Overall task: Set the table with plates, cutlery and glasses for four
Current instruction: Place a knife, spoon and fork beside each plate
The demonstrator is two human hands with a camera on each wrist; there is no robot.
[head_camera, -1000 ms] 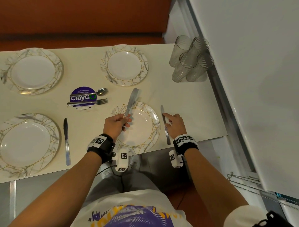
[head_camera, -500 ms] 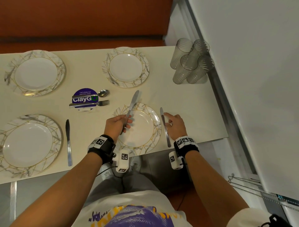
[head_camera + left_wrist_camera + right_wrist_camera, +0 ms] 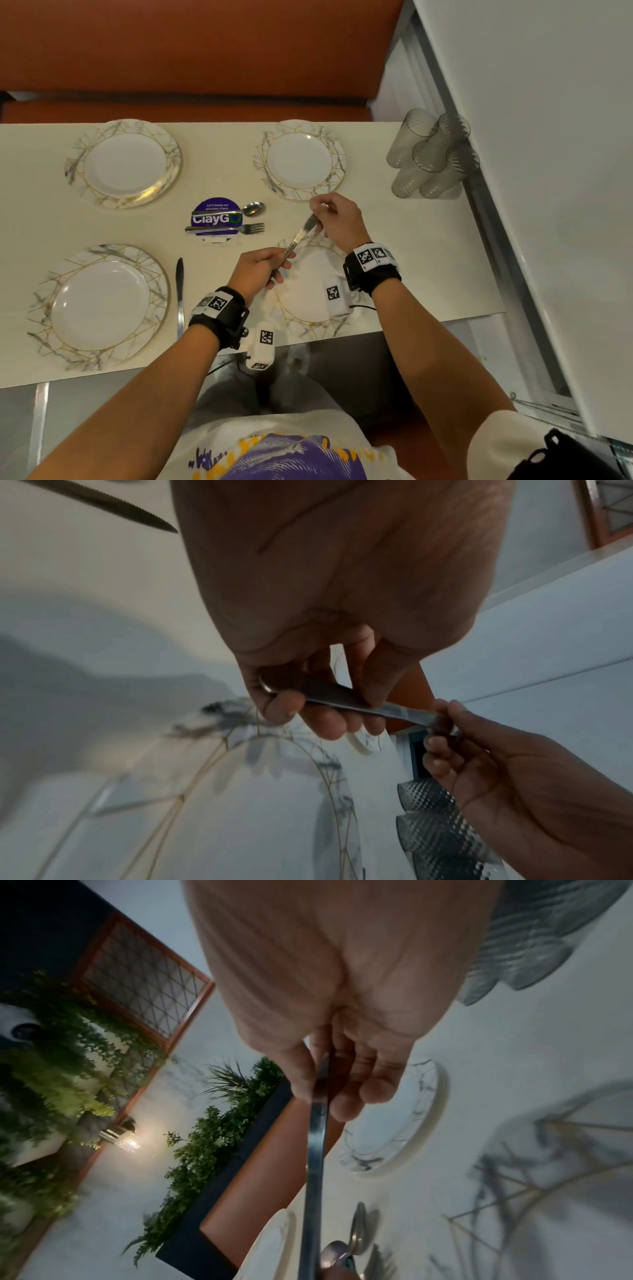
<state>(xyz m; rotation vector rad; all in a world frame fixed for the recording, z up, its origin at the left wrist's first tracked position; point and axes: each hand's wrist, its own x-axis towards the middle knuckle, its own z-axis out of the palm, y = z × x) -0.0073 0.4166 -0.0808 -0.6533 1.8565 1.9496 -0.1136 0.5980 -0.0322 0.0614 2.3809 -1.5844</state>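
A table knife (image 3: 301, 236) hangs over the near right plate (image 3: 301, 318). My left hand (image 3: 279, 263) grips its handle, and my right hand (image 3: 320, 214) pinches the blade end. The left wrist view shows the knife (image 3: 359, 704) spanning from my left hand (image 3: 308, 718) to my right hand (image 3: 441, 723). In the right wrist view the blade (image 3: 316, 1150) runs out from my right hand (image 3: 325, 1096). Another knife (image 3: 180, 294) lies right of the near left plate (image 3: 99, 305). Two more plates (image 3: 125, 164) (image 3: 301, 159) sit at the far side.
A spoon (image 3: 251, 209) and a fork (image 3: 239, 228) lie across a purple round sign (image 3: 215, 216) mid-table. Several ribbed glasses (image 3: 431, 154) stand clustered at the far right corner, by the white wall. An orange bench runs along the far edge of the table.
My right hand left the knife lying right of the near right plate and moved up and left to pinch the blade of the knife in my left hand. My right wrist now covers that spot.
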